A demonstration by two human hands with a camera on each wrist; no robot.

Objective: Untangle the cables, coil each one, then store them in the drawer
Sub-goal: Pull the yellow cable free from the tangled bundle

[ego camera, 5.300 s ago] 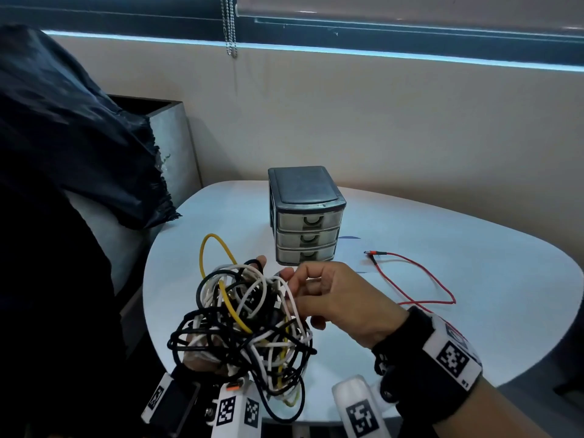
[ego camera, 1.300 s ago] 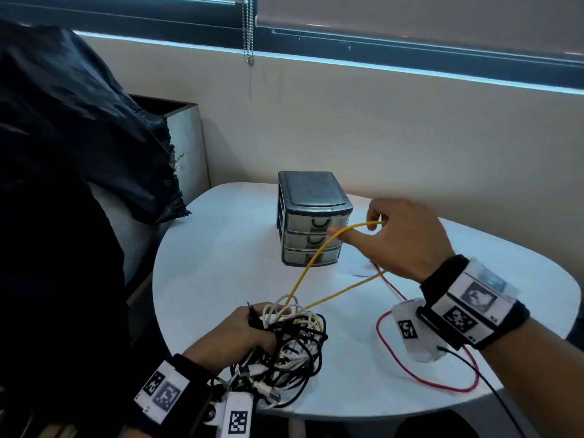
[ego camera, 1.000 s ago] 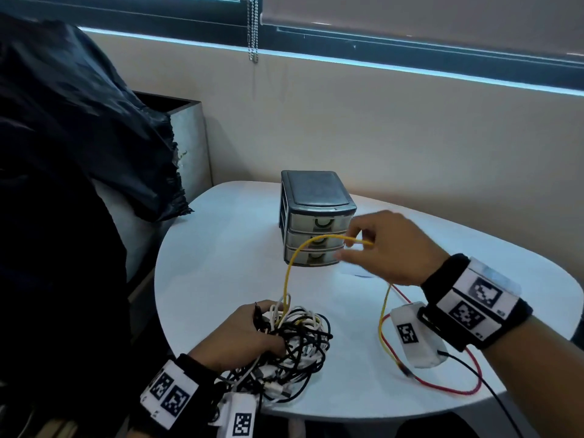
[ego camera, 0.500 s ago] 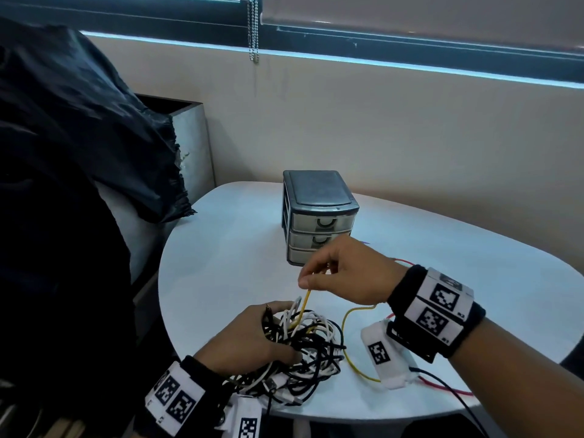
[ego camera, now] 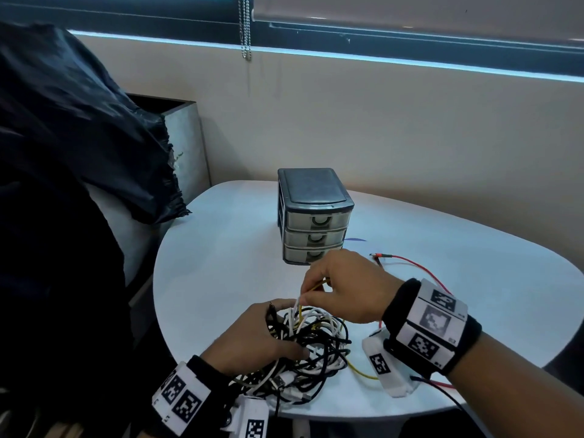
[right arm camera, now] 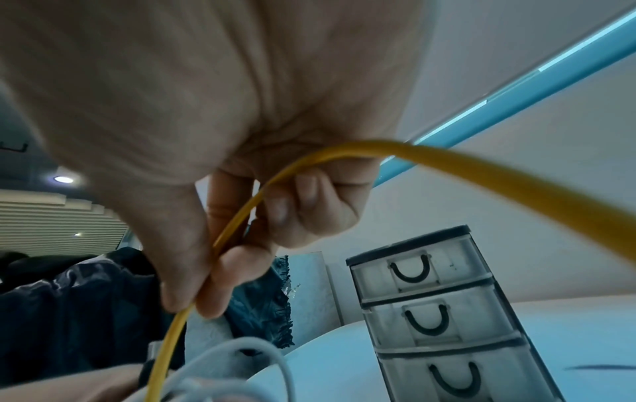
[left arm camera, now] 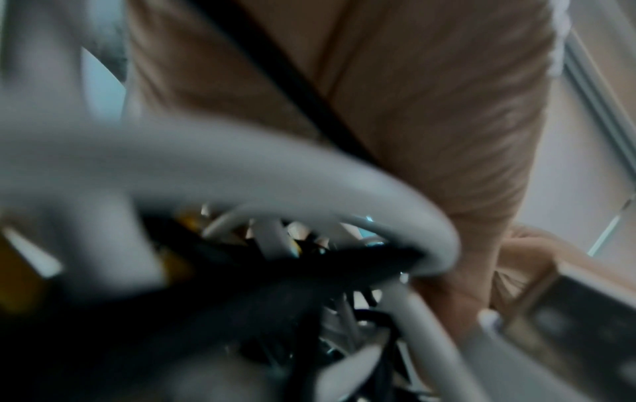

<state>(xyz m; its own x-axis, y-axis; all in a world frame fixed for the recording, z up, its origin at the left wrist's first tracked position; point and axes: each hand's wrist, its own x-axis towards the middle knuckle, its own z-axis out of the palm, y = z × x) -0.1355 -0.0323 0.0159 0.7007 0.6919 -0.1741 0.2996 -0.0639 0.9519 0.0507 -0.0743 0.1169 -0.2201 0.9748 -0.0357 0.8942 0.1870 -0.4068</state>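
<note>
Black bag (ego camera: pixel 72 128): far left, draped dark plastic hanging over a grey bin (ego camera: pixel 185 143) beside the table.
Left hand (ego camera: pixel 252 338): down on the near edge of the white table (ego camera: pixel 221 263), palm over the left side of the tangle, fingers curled into the black and white strands, gripping the bundle in place.
Tangle of cables (ego camera: pixel 311 349): a knot of black, white and yellow leads, sitting on the table just under both hands; some loops spill toward the near rim. In the left wrist view it is a close blur of grey and black loops (left arm camera: pixel 309 272).
Yellow cable (right arm camera: pixel 241 217): there it is, pinched between thumb and forefinger, running down into the tangle; its other part trails on the table under the right wrist (ego camera: pixel 360 369).
Right hand (ego camera: pixel 344 289): hovering just above the knot, fingertips clamped on the yellow strand, other fingers tucked in.
Drawer unit (ego camera: pixel 313 216): small, three drawers, all closed, standing upright past the hands, mid-table.
Red cable (ego camera: pixel 414 265): loose on the table to the right of the drawers, apart from the tangle.
</note>
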